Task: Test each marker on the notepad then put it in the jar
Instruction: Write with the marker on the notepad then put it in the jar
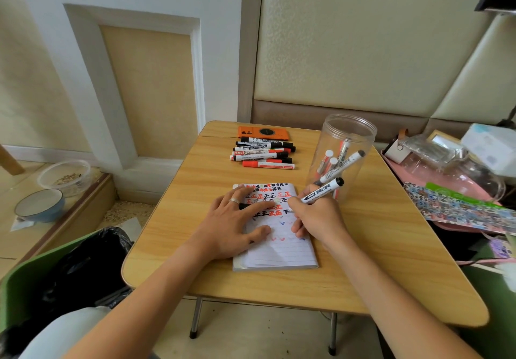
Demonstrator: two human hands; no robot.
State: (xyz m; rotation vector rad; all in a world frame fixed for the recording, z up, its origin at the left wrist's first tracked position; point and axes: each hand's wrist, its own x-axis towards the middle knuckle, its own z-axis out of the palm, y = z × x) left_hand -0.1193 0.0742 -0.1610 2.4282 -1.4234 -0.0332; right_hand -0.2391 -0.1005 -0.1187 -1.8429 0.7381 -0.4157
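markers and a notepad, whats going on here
A person is testing markers on a notepad at a small wooden table. The right hand holds a black marker with its tip down at the page, which is already full of red and black marks. The left hand lies flat on the notepad and pins it down. A clear jar beside the notepad already holds a few markers, and a pile of markers waits at the far side.

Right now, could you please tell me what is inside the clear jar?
The clear jar holds several markers standing tilted, about four, with white barrels and black or red ends. The right hand and its marker cover the jar's base, hiding its bottom.
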